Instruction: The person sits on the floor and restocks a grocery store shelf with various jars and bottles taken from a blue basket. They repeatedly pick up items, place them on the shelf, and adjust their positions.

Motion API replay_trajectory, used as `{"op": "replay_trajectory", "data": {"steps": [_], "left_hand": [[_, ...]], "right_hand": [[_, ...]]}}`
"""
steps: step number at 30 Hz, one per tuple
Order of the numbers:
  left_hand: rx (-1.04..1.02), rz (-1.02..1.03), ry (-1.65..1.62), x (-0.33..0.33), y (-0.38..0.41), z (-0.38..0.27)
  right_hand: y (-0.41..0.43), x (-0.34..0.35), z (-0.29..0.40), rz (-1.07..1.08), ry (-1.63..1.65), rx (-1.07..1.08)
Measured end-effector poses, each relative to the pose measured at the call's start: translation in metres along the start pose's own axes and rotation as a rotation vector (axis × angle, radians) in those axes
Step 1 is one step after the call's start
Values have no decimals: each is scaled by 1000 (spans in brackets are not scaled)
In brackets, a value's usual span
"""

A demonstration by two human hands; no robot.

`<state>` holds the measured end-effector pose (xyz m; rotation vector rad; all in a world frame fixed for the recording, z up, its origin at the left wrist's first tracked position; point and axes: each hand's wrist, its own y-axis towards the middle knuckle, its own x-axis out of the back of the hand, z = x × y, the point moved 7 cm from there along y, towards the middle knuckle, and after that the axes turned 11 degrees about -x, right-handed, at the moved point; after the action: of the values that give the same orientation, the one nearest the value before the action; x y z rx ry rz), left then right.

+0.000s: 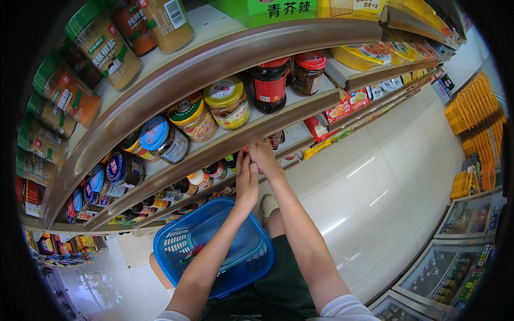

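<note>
Both my hands reach to a lower shelf of bottles, just under the metal shelf edge. My left hand (246, 182) has its fingers extended and close together beside something small and red, mostly hidden. Next to it, my right hand (262, 155) bends its fingers in under the shelf edge; whether it grips anything is hidden. A dark jar or bottle (276, 139) stands just right of those fingers. A blue plastic basket (160, 240) rests by my lap below my forearms, with a small red and green item (193, 253) inside.
Above the hands, a shelf holds glass jars, including a yellow-lidded jar (227, 103) and a red-labelled dark jar (269, 89). Green-lidded spice jars (106, 52) stand on the upper shelf. Yellow baskets (472, 104) are stacked at the right, near glass-topped freezers (439, 273). Tiled floor (361, 192) lies between.
</note>
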<state>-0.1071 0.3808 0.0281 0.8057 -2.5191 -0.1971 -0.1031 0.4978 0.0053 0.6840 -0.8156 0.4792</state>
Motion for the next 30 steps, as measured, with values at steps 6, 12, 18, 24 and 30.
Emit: {"op": "replay_trajectory", "data": {"steps": [6,12,18,24,30], "left_hand": [[-9,6,-11,-3,1,-3],[-24,20,43,-5,-1,5],[11,43,29,-5,-4,2],[21,69,5,-8,-5,2],[34,95,1,-11,-6,3]], "right_hand": [[4,2,-15,107,383,-262],[-29,49,-33,45,772,-699],[-29,62,-89,-411,665,-543],[16,5,-126,-19,1340,-804],[24,-38,-152,94,1121,-880]]}}
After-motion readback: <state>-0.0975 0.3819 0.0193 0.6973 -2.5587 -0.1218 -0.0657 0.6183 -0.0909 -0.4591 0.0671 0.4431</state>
